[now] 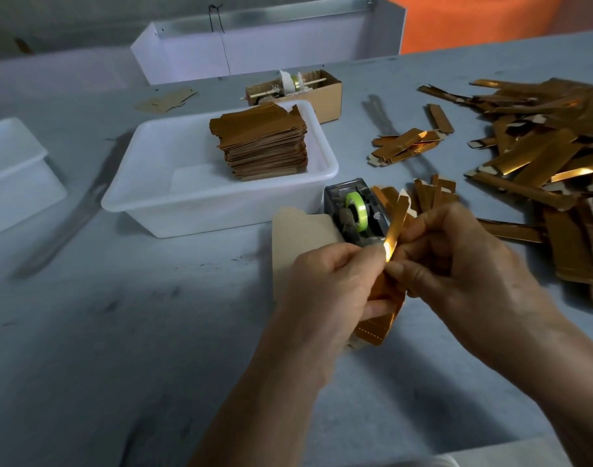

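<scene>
The shiny copper-gold foil-faced card carton blank [381,318] is held off the grey table [153,332], standing roughly on end and leaning a little to the right. It is pinched about its middle between the fingers of the left hand [328,281] and the right hand [457,261]. Its narrow upper part rises above the fingers as a slim strip with a plain buff tab at the tip and a bright glint near the fingertips, while its wider lower part hangs below the hands, showing faint dashed crease lines across the foil.
</scene>
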`<move>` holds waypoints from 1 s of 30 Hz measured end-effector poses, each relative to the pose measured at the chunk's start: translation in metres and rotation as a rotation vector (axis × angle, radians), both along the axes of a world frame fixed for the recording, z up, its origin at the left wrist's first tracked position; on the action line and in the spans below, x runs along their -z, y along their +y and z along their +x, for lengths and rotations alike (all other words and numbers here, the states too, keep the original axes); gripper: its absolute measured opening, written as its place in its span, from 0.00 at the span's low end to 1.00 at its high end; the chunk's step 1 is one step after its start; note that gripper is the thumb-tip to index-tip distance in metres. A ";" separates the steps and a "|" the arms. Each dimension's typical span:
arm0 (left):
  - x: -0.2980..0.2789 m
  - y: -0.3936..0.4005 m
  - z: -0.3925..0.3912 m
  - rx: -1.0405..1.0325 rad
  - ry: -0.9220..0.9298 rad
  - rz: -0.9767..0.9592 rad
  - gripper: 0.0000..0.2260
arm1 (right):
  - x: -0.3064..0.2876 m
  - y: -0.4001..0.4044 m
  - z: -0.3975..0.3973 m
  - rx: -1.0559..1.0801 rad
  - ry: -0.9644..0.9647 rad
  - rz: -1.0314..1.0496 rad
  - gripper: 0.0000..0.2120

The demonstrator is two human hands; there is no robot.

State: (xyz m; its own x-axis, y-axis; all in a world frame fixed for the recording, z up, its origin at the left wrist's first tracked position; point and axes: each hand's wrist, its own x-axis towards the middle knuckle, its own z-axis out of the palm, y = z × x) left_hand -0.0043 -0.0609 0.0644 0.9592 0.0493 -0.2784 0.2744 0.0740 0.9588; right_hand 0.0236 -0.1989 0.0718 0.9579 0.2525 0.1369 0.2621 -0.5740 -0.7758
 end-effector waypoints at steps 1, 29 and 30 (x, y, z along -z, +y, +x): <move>0.000 0.000 0.000 0.009 -0.006 -0.008 0.09 | 0.000 0.001 0.000 0.000 0.002 -0.003 0.13; 0.002 -0.007 -0.019 -0.355 -0.408 0.417 0.05 | 0.001 0.003 -0.005 0.063 0.231 0.253 0.24; 0.002 -0.008 -0.019 -0.349 -0.405 0.428 0.05 | 0.003 0.006 -0.006 0.011 0.302 0.341 0.23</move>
